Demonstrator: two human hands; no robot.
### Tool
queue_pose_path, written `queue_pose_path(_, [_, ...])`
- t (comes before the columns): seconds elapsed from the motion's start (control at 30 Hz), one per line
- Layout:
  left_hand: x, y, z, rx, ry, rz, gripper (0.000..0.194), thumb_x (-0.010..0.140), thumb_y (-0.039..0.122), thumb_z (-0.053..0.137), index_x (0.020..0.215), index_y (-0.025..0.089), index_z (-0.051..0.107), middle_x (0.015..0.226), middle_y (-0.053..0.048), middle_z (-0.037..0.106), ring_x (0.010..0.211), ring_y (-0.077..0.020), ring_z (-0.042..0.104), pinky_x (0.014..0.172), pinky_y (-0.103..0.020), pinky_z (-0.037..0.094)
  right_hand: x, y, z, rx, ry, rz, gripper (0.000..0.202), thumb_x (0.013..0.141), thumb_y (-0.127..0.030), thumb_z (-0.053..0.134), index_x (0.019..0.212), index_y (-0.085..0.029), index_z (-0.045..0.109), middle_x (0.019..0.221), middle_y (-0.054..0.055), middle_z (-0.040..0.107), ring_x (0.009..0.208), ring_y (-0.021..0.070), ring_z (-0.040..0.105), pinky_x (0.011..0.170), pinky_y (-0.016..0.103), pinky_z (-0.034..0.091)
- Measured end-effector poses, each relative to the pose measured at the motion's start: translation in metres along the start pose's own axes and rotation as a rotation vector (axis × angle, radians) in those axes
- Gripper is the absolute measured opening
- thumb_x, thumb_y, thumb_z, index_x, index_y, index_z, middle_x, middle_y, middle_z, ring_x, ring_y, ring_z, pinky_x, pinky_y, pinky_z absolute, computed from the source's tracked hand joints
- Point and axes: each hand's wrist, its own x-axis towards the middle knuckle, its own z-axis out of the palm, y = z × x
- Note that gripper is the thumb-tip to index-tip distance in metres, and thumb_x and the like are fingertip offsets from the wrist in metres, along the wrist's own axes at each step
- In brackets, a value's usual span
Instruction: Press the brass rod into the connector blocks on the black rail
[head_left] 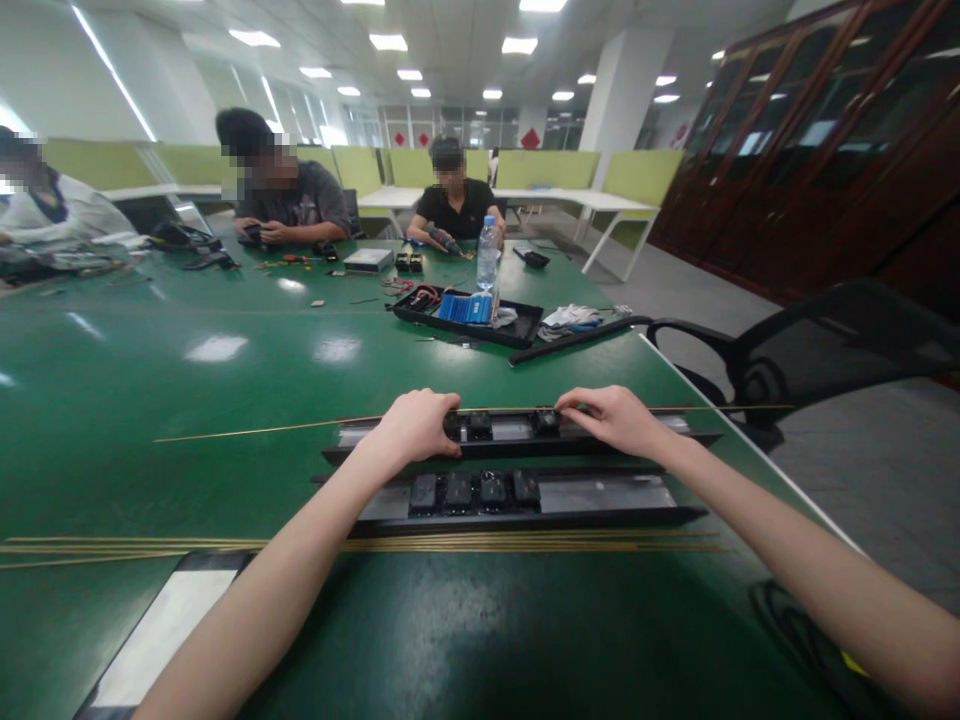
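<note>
A long black channel (510, 450) with a silvery inside lies across the green table, small black blocks (480, 426) sitting in it. Along its far edge runs a thin brass-coloured rod (247, 432), reaching past both ends. My left hand (420, 425) is closed across the channel's left part, thumb on the near side and fingers on the far side, partly hiding a block. Beside the rightmost block (545, 422), the fingers of my right hand (611, 418) are pinched at the rod. Nearer me is a second channel (615, 496) holding several black blocks (457, 492) in a row.
Several loose brass-coloured rods (450, 543) lie nearest me, with a white-faced panel (169, 635) at left. Beyond are a black tray (525, 322), a water bottle (487, 255), a black strip (570, 342) and a chair (825, 330). Several people sit across the table.
</note>
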Motion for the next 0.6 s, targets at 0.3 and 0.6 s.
queue_pose_path(0.3, [-0.0027,0.0019,-0.0006,0.025,-0.003,0.003,0.051,0.066,0.055,0.079,0.105,0.024,0.066,0.1,-0.011,0.076,0.093,-0.0322,0.072,0.075,-0.036,0.053,-0.0017,0.0009,-0.0018,0.029,0.009,0.044,0.02,0.093,-0.037,0.058,0.096,-0.027,0.075,0.089,0.0,0.079,0.065,0.0159,0.068,0.059,0.027,0.045])
queue_pose_path(0.6, [-0.0034,0.003,-0.0023,0.034,0.0,0.022,0.048,0.067,0.054,0.078,0.102,0.024,0.066,0.099,-0.01,0.076,0.092,-0.0321,0.072,0.074,-0.036,0.052,-0.0069,0.0036,-0.0033,0.007,0.016,0.073,0.02,0.093,-0.037,0.058,0.094,-0.026,0.074,0.087,0.0,0.078,0.065,0.0158,0.068,0.058,0.027,0.043])
